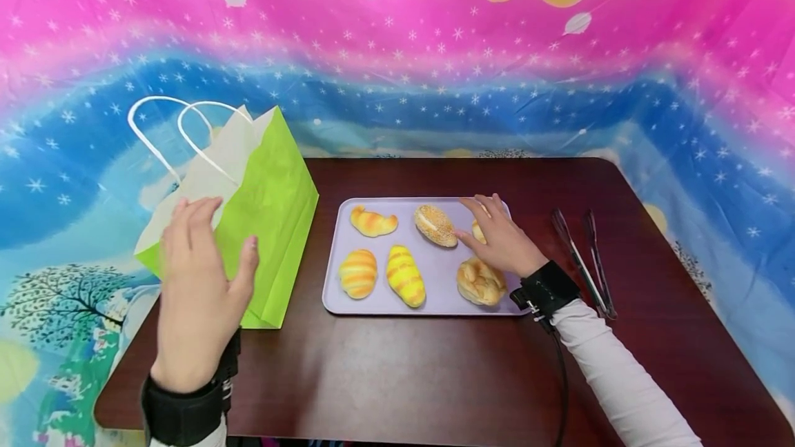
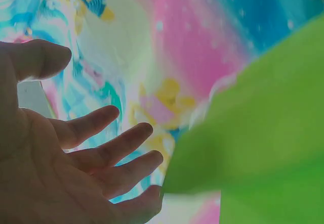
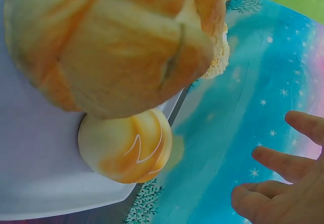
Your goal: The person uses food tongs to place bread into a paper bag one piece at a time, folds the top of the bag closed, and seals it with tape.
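Note:
My left hand (image 1: 199, 288) is raised in front of the green paper bag (image 1: 273, 226), fingers spread and nothing in them. In the left wrist view the bag's green side (image 2: 253, 133) lies close by the fingertips. Over the right part of the lilac tray (image 1: 385, 305) hovers my right hand (image 1: 503, 240), fingers extended and holding nothing. It partly hides a round bun with white lines (image 3: 126, 145). Near it lie a braided roll (image 1: 481, 281) and a seeded bun (image 1: 436, 225). Also on the tray are a croissant (image 1: 373, 221), a striped roll (image 1: 358, 273) and a long yellow-striped bread (image 1: 406, 276).
Metal tongs (image 1: 586, 264) with dark tips lie spread on the brown table (image 1: 397, 371), right of the tray. White handles (image 1: 155, 133) stand up from the bag. A colourful cloth (image 1: 404, 54) hangs behind the table. A cable (image 1: 564, 378) trails from the right wrist.

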`<state>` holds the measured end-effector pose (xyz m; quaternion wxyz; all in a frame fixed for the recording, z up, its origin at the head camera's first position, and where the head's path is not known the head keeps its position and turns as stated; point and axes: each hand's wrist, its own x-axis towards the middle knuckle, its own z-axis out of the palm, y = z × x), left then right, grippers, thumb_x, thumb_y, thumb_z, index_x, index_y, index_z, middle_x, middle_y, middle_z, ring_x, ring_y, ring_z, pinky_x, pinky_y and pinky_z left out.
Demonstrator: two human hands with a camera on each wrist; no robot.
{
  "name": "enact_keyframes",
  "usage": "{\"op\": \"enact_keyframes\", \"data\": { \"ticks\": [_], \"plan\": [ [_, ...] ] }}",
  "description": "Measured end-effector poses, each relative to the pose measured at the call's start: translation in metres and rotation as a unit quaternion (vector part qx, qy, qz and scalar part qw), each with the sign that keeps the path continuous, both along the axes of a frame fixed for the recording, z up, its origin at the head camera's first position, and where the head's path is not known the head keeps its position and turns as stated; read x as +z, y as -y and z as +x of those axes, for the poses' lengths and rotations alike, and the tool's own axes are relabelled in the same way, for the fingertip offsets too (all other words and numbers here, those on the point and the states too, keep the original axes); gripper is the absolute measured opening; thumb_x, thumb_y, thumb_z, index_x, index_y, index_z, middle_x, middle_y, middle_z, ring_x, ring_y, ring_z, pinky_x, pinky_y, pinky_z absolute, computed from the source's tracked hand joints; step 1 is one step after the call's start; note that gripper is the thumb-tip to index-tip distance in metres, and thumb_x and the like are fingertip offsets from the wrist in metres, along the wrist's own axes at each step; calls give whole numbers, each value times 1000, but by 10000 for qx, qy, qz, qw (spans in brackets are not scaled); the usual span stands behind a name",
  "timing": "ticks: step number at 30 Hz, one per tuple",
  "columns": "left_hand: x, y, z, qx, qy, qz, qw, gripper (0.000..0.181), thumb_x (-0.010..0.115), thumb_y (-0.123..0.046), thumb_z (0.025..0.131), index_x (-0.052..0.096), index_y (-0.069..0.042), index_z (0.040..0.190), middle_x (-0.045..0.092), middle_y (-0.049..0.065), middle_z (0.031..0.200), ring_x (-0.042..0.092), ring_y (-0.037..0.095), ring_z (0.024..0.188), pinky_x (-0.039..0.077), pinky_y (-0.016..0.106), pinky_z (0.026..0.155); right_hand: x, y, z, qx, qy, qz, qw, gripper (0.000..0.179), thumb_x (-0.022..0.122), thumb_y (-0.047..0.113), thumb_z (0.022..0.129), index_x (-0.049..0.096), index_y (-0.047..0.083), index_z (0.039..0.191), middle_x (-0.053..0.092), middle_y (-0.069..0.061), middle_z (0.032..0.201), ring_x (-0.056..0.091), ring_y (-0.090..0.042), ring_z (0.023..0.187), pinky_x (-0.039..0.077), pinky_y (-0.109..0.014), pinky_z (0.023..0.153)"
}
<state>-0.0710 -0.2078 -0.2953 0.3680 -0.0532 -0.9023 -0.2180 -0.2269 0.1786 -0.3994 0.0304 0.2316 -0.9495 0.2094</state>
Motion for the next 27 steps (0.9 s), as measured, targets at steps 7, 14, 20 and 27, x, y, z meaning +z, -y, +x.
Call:
{"op": "enact_keyframes", "data": {
  "ticks": [7, 14, 20, 27],
  "plan": [
    [-10, 29, 14, 630, -101, 344, 9974, 54, 61, -22, 96, 45, 6, 140, 38, 32, 146, 21, 47, 148, 9, 62, 119, -3, -3, 2, 101, -8, -14, 9999, 68, 58, 43, 100, 33, 9, 154, 30, -24, 157, 15, -44, 152, 14, -61, 121],
    [-29, 44, 15, 989, 559, 559, 9920, 47, 67, -24, 96, 52, 5, 130, 17, 23, 160, 13, 45, 150, 20, 70, 109, -4, -8, 5, 37, -24, -42, 10000, 65, 60, 39, 100, 36, 7, 152, 32, -26, 155, 15, -47, 151, 22, -62, 118],
    [-34, 50, 11, 991, 817, 692, 9893, 50, 67, -17, 96, 46, 3, 136, 16, 20, 160, 21, 45, 146, 37, 62, 86, -6, -13, 6, 126, -126, -199, 9996, 61, 61, 33, 99, 40, 3, 149, 33, -27, 153, 18, -47, 150, 18, -60, 121],
    [-34, 61, 11, 831, 695, 699, 9917, 67, 66, -23, 97, 30, -13, 153, 16, 20, 158, 26, 44, 141, 35, 59, 93, -9, -18, 7, 5, -29, -205, 9998, 60, 61, 33, 100, 40, 6, 149, 31, -26, 155, 15, -47, 151, 17, -61, 120]
  ]
}}
